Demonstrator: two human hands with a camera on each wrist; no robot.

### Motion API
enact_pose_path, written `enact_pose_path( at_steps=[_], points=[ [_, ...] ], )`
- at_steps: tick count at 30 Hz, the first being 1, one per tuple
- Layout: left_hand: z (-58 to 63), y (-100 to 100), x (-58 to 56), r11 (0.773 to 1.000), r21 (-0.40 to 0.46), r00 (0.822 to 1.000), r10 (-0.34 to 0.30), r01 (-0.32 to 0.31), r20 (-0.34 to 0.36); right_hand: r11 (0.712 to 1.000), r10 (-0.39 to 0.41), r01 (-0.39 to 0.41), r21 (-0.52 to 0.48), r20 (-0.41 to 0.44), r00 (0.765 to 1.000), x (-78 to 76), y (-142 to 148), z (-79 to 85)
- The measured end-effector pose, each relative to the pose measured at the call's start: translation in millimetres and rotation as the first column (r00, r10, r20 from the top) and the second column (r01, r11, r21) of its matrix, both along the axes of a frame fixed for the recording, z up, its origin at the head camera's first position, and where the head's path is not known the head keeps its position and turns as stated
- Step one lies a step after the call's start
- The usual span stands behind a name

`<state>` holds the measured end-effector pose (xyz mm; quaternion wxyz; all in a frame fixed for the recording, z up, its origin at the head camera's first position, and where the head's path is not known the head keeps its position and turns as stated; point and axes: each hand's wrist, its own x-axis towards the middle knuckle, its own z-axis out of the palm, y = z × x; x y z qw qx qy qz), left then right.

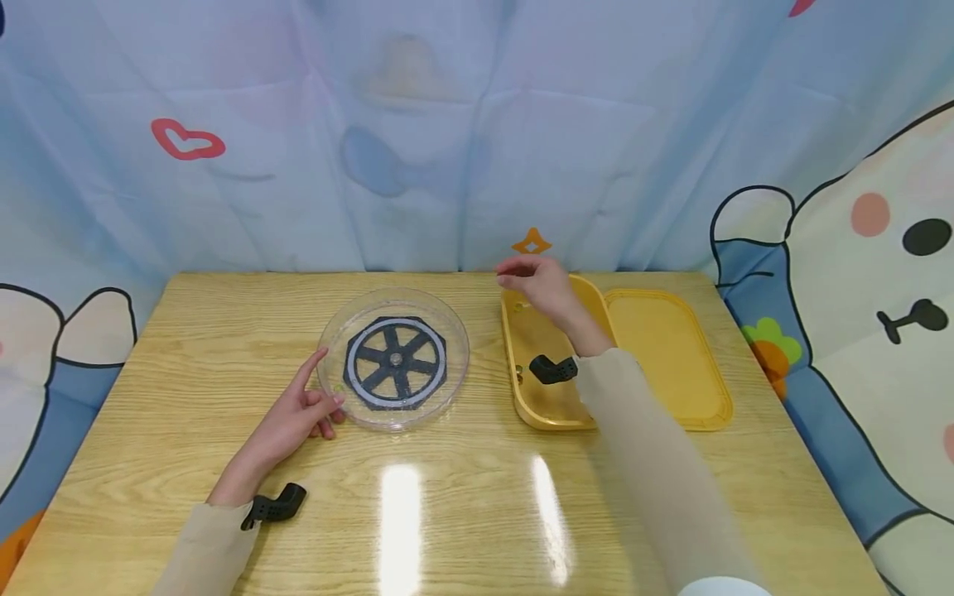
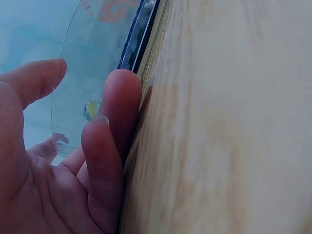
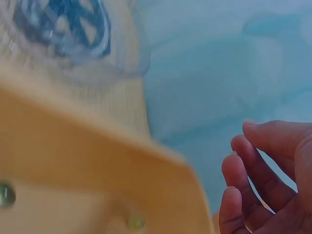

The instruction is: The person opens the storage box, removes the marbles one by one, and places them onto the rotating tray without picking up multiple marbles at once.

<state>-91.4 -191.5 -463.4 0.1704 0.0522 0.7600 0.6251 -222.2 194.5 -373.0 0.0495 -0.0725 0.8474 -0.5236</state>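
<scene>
A clear round dish (image 1: 447, 377) stands on the wooden table (image 1: 462, 497) with a black spoked wheel piece (image 1: 393, 361) inside. My left hand (image 1: 309, 406) rests on the table at the dish's left rim, fingers fairly straight and touching the clear rim (image 2: 54, 122). A small glass bead (image 2: 90, 109) lies just inside that rim. My right hand (image 1: 531, 285) hovers over the far end of a yellow tray (image 1: 532, 410). Its fingers (image 3: 248, 170) are loosely curled, and I see nothing in them. Small beads (image 3: 6, 194) lie in the tray.
A yellow lid (image 1: 671, 356) lies beside the tray on the right. A blue cartoon-print curtain (image 1: 477, 124) closes off the back and sides of the table. A black camera mount sits on each wrist (image 1: 274, 505).
</scene>
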Motion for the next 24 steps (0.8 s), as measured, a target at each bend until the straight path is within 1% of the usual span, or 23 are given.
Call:
enact_pose_path(
  at_steps=[3,8,15,18,22,24],
  points=[
    [-0.2,0,-0.3,1.000,0.001,1.000,0.000,0.000,0.003,0.999,-0.027,0.027,0.025,0.004,1.000,-1.3,13,-5.9],
    [-0.9,0,-0.6,1.000,0.001,1.000,0.000,0.000,0.001,0.995,-0.055,0.050,0.088,0.057,0.997,-3.6,28,-21.1],
    [-2.5,1,-0.8,1.000,-0.001,1.000,-0.003,0.003,0.006,0.988,-0.086,0.070,0.138,0.120,0.989,-7.8,35,-42.2],
    [-2.4,1,-1.0,1.000,-0.004,1.000,0.000,0.000,0.008,0.981,-0.078,0.057,0.186,0.109,0.991,-10.5,35,-50.4],
    [-2.2,0,-1.1,1.000,-0.004,1.000,0.001,-0.001,0.006,0.968,-0.043,0.025,0.248,0.067,0.997,-12.3,34,-59.1],
    [-2.3,-1,-1.3,1.000,-0.004,1.000,0.001,-0.001,0.003,0.962,-0.033,0.016,0.273,0.060,0.998,-12.0,33,-60.5]
  ],
)
